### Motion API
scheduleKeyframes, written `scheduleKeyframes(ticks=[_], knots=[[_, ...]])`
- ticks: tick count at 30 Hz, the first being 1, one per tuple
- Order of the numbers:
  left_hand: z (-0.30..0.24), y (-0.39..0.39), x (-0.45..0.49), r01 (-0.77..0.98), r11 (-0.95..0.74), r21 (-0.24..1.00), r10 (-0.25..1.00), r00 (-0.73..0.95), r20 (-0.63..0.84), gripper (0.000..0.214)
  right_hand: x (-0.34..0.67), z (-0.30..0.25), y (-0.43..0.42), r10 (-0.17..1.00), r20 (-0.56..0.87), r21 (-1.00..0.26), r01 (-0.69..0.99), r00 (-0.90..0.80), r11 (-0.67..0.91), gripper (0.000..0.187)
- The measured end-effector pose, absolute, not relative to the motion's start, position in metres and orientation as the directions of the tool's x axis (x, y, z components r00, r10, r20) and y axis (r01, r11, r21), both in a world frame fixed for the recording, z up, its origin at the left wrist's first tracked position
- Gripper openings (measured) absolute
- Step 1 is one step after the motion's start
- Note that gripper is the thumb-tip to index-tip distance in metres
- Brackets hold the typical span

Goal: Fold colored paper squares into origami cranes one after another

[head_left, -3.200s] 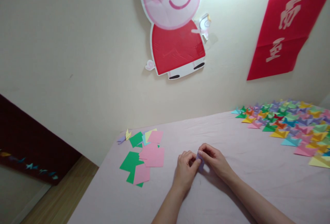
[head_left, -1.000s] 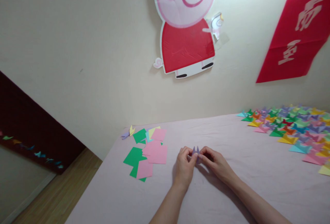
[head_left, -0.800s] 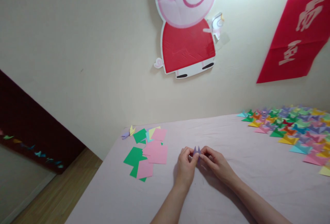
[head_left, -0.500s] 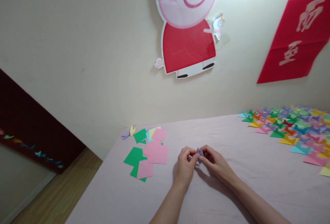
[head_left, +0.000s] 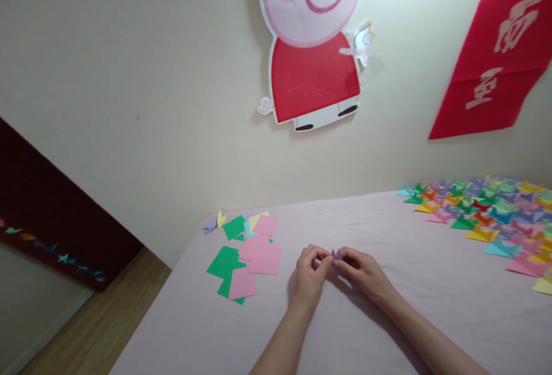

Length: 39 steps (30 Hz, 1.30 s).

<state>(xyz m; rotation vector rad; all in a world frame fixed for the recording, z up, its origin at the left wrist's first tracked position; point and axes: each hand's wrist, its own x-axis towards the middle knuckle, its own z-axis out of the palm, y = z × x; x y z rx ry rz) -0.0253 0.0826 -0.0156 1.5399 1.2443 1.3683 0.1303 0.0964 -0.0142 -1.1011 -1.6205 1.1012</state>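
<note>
A small folded piece of purple paper [head_left: 336, 255] with two upright points is pinched between my hands, just over the pale pink cloth [head_left: 345, 340]. My left hand [head_left: 311, 271] grips its left side with thumb and forefinger. On its right side, my right hand [head_left: 364, 271] pinches it the same way. Fingers cover much of the paper, so its lower part is hidden. To the left of my hands lie loose pink paper squares [head_left: 265, 257] and green paper squares [head_left: 224, 261], some overlapping.
Rows of folded paper pieces [head_left: 480, 234] in many colours fill the right side. A yellow folded piece [head_left: 221, 218] and a purple one [head_left: 210, 226] lie at the far left corner. Behind the cloth stands the wall [head_left: 194, 104], bearing a pig cutout [head_left: 317, 79] and red banner [head_left: 487, 70].
My right hand has shifted slightly down and inward, and the purple paper has turned a little between my fingers. The loose squares have stayed where they were.
</note>
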Motion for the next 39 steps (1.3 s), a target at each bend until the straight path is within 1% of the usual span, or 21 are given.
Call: scheduleKeyframes(ticks=[4, 11, 22, 26, 30, 33, 36, 39], knots=[[-0.016, 0.083, -0.026, 0.181, -0.264, 0.947, 0.961, -0.032, 0.274, 0.009, 0.131, -0.013, 0.097, 0.964, 0.14, -0.963, 0.195, -0.224, 0.186, 0.028], [-0.019, 0.083, -0.026, 0.165, -0.237, 0.957, 0.968, -0.042, 0.247, 0.011, 0.132, -0.009, 0.096, 0.972, 0.093, -0.974, 0.185, -0.216, 0.134, 0.029], [-0.021, 0.083, -0.022, 0.178, -0.205, 0.962, 0.974, -0.062, 0.219, 0.014, 0.132, -0.01, 0.096, 0.971, 0.092, -0.981, 0.145, -0.22, 0.126, 0.033], [-0.02, 0.081, -0.021, 0.211, -0.195, 0.958, 0.975, -0.063, 0.213, 0.015, 0.131, -0.011, 0.096, 0.97, 0.107, -0.978, 0.153, -0.22, 0.142, 0.036], [-0.014, 0.078, -0.019, 0.252, -0.199, 0.947, 0.975, -0.049, 0.218, 0.01, 0.128, -0.012, 0.095, 0.969, 0.159, -0.958, 0.206, -0.188, 0.197, 0.037], [-0.01, 0.075, -0.018, 0.32, -0.214, 0.923, 0.971, -0.035, 0.237, 0.014, 0.127, -0.011, 0.094, 0.967, 0.183, -0.949, 0.224, -0.178, 0.22, 0.036], [-0.009, 0.073, -0.017, 0.389, -0.223, 0.894, 0.968, -0.02, 0.25, 0.016, 0.128, -0.011, 0.095, 0.971, 0.17, -0.955, 0.214, -0.167, 0.204, 0.036], [-0.01, 0.073, -0.018, 0.393, -0.225, 0.891, 0.968, -0.016, 0.251, 0.012, 0.131, -0.011, 0.097, 0.981, 0.132, -0.97, 0.185, -0.145, 0.158, 0.036]])
